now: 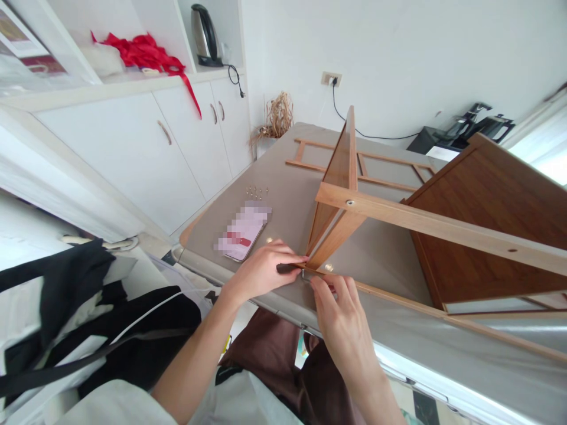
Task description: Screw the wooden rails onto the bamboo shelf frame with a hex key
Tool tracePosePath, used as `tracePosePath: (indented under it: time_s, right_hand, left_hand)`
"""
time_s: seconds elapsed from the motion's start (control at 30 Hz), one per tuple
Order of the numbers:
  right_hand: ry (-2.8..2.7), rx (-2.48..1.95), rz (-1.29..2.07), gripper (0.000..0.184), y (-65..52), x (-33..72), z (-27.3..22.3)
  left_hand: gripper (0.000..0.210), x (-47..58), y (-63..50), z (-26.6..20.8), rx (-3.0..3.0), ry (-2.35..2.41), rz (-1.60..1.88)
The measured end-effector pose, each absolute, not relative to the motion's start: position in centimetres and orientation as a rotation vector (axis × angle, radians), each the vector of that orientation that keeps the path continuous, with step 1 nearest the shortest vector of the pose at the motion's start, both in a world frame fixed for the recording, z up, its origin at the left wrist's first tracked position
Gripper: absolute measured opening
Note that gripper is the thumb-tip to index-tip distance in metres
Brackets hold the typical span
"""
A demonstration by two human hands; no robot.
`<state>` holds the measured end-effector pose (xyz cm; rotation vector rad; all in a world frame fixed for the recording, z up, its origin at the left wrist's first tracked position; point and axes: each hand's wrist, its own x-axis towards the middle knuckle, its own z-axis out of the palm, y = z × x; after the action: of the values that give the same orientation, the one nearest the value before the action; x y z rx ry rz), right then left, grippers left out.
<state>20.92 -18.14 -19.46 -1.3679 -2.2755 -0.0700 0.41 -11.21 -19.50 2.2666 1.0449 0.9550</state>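
Observation:
A wooden frame with a panel stands on its side at the table's near edge. My left hand is closed at its lower corner, thumb and forefinger pinching the end of the bottom rail. Just right of it, my right hand is closed in a pinch. A thin metal piece shows at its fingertips, against the rail's end; whether it is a screw or a key is too small to tell. A metal fastener sits in the upper rail.
Left of the frame, a phone lies on the grey-covered table with several small screws behind it. A ladder-like wooden frame lies farther back. A brown wooden board leans at right. White cabinets line the left.

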Motion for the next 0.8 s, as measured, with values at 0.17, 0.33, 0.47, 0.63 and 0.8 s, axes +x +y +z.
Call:
tracePosePath:
  time_s: [0.17, 0.33, 0.47, 0.63, 0.8]
  right_hand:
    - [-2.306, -1.355, -0.098, 0.024, -18.4, 20.7, -19.1]
    - [-2.303, -1.362, -0.070, 0.023, -18.4, 20.7, -19.3]
    - [-2.250, -1.365, -0.055, 0.019, -18.1, 20.2, -19.0]
    - [-2.208, -1.328, -0.045, 0.021, -17.8, 19.3, -18.3]
    - [-2.331, -1.354, -0.087, 0.021, -17.6, 18.7, -17.2]
  left_hand:
    - [0.030, 0.4, -11.2, -19.5, 2.251, 1.032, 0.956]
    - [0.031, 0.4, -11.2, -19.5, 2.254, 1.037, 0.957]
    - [0.031, 0.3, -11.2, -19.4, 2.247, 1.033, 0.959]
    - [0.030, 0.3, -11.3, -19.3, 2.221, 1.040, 0.966]
    - [0.030, 0.3, -11.3, -19.4, 2.219, 1.030, 0.965]
